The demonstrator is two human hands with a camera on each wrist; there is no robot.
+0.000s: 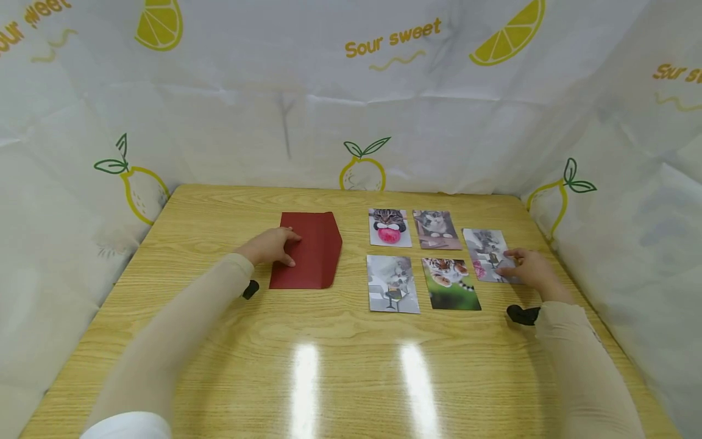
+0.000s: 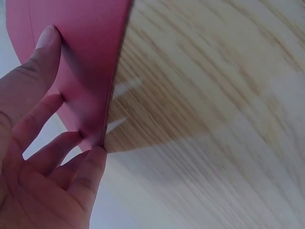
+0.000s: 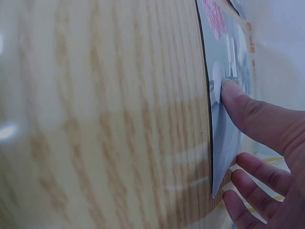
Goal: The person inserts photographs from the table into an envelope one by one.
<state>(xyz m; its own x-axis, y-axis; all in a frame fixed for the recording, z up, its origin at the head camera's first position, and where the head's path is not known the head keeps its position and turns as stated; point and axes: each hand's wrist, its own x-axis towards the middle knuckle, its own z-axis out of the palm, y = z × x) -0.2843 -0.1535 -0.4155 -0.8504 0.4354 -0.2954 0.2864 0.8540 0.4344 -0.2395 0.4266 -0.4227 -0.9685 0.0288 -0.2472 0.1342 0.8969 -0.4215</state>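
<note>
Red paper makes up the flat envelope (image 1: 312,250), which lies on the left half of the wooden table (image 1: 247,378), its flap spread out toward the right. The left hand (image 1: 267,247) comes over its left side with the fingers spread – thumb resting on the red face, fingertips touching near the edge; the fingers are not closed round it. On the far side of the cards from the envelope, the right hand (image 1: 536,273) touches the grey photo card (image 1: 488,244), the rightmost one, its thumb on the printed face and its other fingers spread apart at the edge; the card lies on the wood. Four more cards lie between that card and the envelope, all apart from one another: the cat card with a pink ball (image 1: 389,228) and the grey-and-white cat card (image 1: 437,230) in the far row, the pale grey card (image 1: 384,268) and the tiger card (image 1: 451,296) nearer. Beige sleeves (image 1: 186,323) cover both forearms, and a white sheet (image 1: 219,122) printed with lemons hangs behind the table.
</note>
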